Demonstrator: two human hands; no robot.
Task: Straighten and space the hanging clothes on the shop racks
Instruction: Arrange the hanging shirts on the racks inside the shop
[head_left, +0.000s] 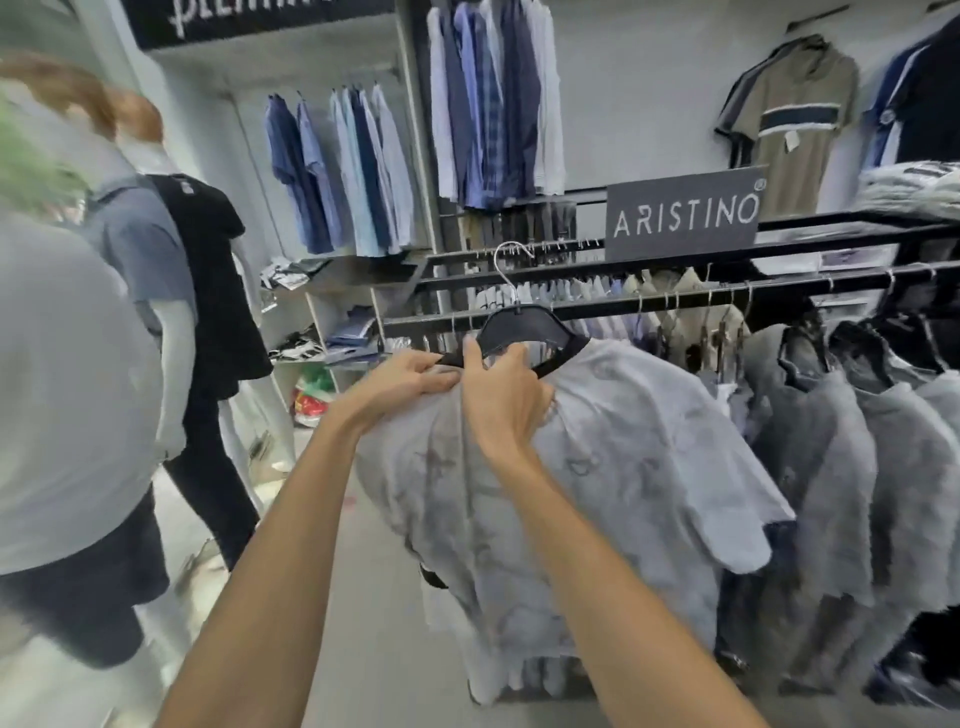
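Note:
A pale grey patterned T-shirt (639, 457) with a black collar hangs on a black hanger (524, 327) whose metal hook stands free above the black rack rail (675, 304). My left hand (410, 382) pinches the shirt's left shoulder by the collar. My right hand (506, 395) grips the fabric at the neck, just under the hanger. Several more grey shirts (893, 447) hang on the rail to the right.
Mannequins (208, 322) in dark and grey clothes stand at the left. Blue shirts (343, 171) hang on the back wall, over shelves with folded clothes. A dark ARISTINO sign (683, 215) sits above the rack. Bare floor lies below my arms.

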